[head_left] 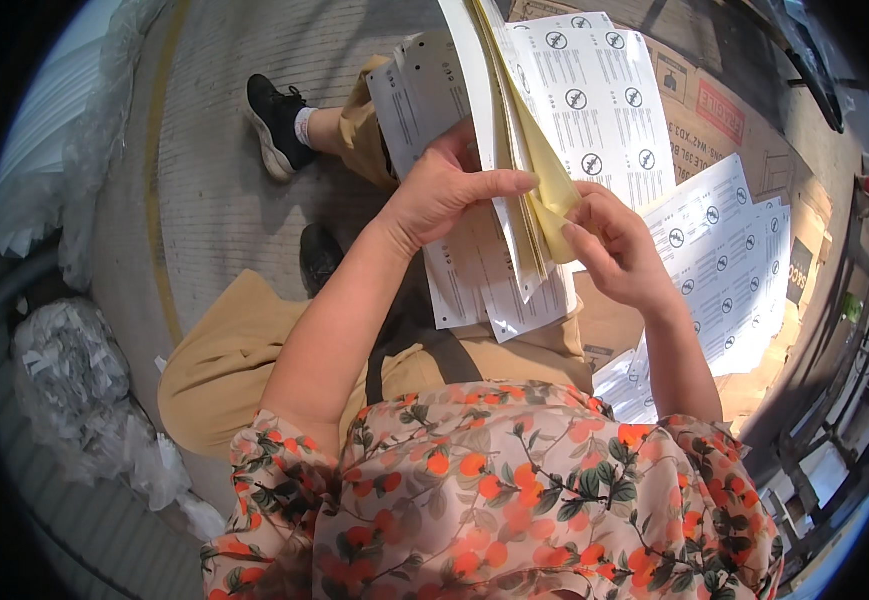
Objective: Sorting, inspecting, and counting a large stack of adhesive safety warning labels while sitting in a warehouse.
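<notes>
A stack of white label sheets with yellowish backing [507,120] stands on edge, fanned a little, above my lap. My left hand [449,185] grips it from the left, with the thumb laid across the near edges. On the right, my right hand [609,240] pinches the lower corner of a yellow backing sheet [551,185], which bends away from the others. Beneath the stack, more printed sheets [459,285] lie over my legs. Further printed label sheets [591,90] rest just beyond my right hand.
A flattened brown cardboard box [744,120] lies at the far right. More label sheets [719,265] are spread on it. Crumpled clear plastic [74,365] sits on the left, near a yellow floor line [159,200]. Dark metal racks [834,440] stand along the right edge.
</notes>
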The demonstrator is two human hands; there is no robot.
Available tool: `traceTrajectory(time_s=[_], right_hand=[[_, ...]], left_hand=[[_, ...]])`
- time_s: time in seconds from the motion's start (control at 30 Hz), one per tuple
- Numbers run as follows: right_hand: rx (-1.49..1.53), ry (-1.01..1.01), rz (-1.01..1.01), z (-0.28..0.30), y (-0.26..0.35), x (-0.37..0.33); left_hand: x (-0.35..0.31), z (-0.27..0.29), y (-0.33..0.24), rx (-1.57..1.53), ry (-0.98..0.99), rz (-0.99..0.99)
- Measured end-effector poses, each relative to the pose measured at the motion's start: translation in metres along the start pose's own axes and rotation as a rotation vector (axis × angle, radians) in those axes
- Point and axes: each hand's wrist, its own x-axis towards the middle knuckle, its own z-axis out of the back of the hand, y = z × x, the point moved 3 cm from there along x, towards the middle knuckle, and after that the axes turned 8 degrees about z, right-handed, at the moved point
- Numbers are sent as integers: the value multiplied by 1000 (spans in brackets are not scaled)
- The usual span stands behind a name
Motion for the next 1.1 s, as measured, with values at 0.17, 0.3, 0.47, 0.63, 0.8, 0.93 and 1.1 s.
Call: traceTrajectory(time_s=[0.17, 0.3, 0.47, 0.63, 0.8, 0.93, 1.1], right_hand=[[224, -32, -54, 2, -1, -2], [228, -41, -75, 3, 3, -1], [83, 52, 105, -1, 2, 0], [39, 49, 113, -2, 2, 0], [127, 31, 54, -2, -1, 0], [121, 49, 36, 1, 2, -1], [353, -128, -57, 0, 3, -3]], left_hand=[[1, -4, -1, 11, -13, -8], [1, -2, 1, 26, -15, -16], [-1, -2, 0, 19, -14, -21], [0, -3, 1, 41, -17, -26], [0, -3, 0, 38, -18, -19], [-1, -3, -1, 35, -14, -23], [0, -4, -1, 35, -7, -36]])
